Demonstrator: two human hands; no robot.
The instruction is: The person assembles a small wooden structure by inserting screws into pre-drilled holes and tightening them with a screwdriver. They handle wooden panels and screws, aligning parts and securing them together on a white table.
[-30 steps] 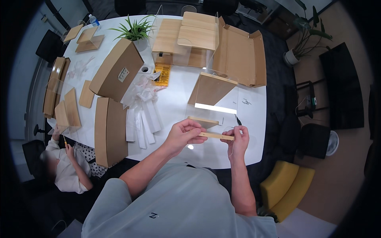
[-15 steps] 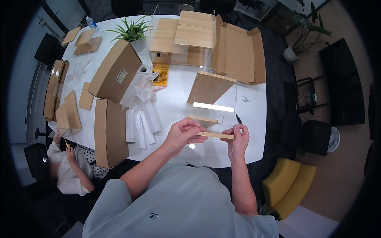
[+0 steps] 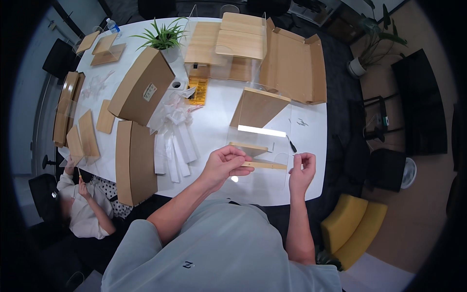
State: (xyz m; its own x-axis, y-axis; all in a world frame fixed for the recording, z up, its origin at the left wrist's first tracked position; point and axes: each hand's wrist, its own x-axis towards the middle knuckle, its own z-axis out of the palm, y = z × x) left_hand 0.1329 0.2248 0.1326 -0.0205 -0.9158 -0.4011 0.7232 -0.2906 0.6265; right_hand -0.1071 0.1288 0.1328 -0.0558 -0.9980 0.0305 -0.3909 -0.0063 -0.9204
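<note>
My left hand [image 3: 224,165] is closed on the end of a light wooden board [image 3: 267,165], whose narrow edge with small holes faces up. A clear acrylic panel [image 3: 258,137] stands just beyond that edge, and another wooden piece [image 3: 250,149] shows through it. To the right of the board and apart from it, my right hand [image 3: 302,173] is raised with thumb and fingertips pinched together. Whatever they hold is too small to name. A screwdriver with a black handle [image 3: 293,146] lies on the table just beyond my right hand.
Small screws [image 3: 302,122] lie on the white table [image 3: 311,138]. Ahead stand an upright wooden panel [image 3: 258,111] and a wood-and-acrylic shelf [image 3: 241,44]. Cardboard boxes [image 3: 136,165] and white packing strips [image 3: 175,151] lie left. A seated co-worker [image 3: 92,209] holds a tool at lower left.
My right hand has come off the board's right end and moved a little to the right, fingers still pinched. My left hand and the board stay in place.
</note>
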